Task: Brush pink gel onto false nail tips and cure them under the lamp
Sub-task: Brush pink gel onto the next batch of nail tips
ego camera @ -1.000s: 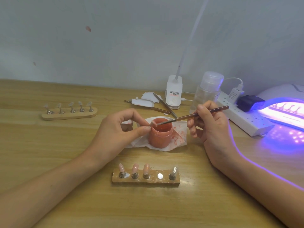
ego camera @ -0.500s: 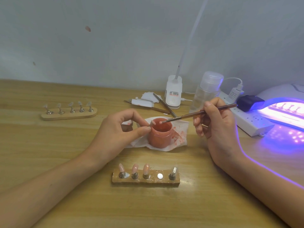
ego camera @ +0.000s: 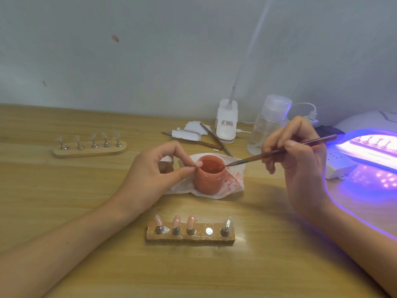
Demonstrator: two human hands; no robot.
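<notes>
We get 1 head view: forward and down, close over the table (ego camera: 86, 190), gel jar (ego camera: 209, 177) centred, wall (ego camera: 150, 50) behind.

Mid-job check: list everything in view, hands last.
table: one, wood, underneath
tissue: one, white, pink-stained, centre
gel jar: one, coral pink, on tissue
brush: one, brown, tip at gel jar rim
held tip: one, pinkish, beside gel jar rim
near holder: one, wood, front centre
pink tips: three, pink, on near holder
far holder: one, wood, back left, five clear tips
curing lamp: one, white, lit violet, right edge
power strip: one, white, beside curing lamp
bottle: one, clear, back right
desk lamp base: one, white, back centre
thin tools: two, dark, behind gel jar
left hand: one, pinches held tip
right hand: one, grips brush
</notes>
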